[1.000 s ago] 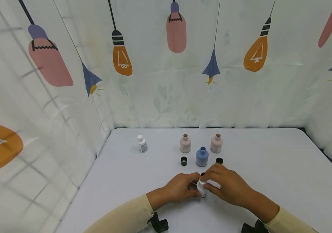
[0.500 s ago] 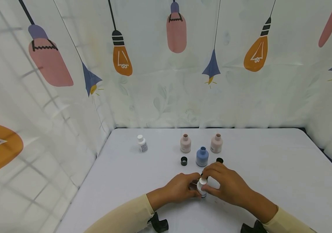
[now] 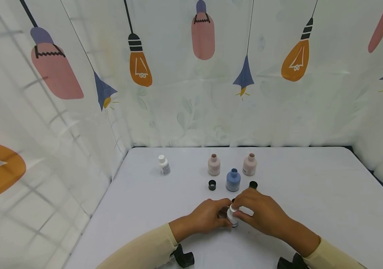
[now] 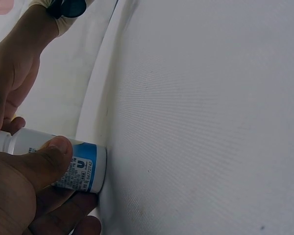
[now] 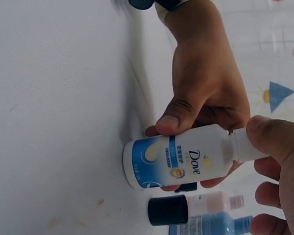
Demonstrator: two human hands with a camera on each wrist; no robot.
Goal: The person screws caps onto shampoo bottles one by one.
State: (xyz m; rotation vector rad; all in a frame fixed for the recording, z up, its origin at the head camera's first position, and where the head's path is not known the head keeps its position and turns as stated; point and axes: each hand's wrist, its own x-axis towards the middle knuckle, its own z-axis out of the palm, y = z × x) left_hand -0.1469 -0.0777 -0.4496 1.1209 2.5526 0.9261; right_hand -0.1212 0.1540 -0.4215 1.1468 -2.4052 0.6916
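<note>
Here's the white Dove bottle [image 5: 186,157], blue toward its base, upright, white cap [image 5: 242,151] on, nearside of the blue bottle [image 3: 233,182]!

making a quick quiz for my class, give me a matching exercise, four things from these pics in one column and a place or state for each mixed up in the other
Column one
1. Dove bottle
2. blue bottle
3. right hand
4. farther white bottle

Column two
A. uncapped, nearer the person than the two pink bottles
B. capped, standing left of the pink bottles
C. held round its body by the left hand
D. thumb on a white cap

Pairs: 1-C, 2-A, 3-D, 4-B
</note>
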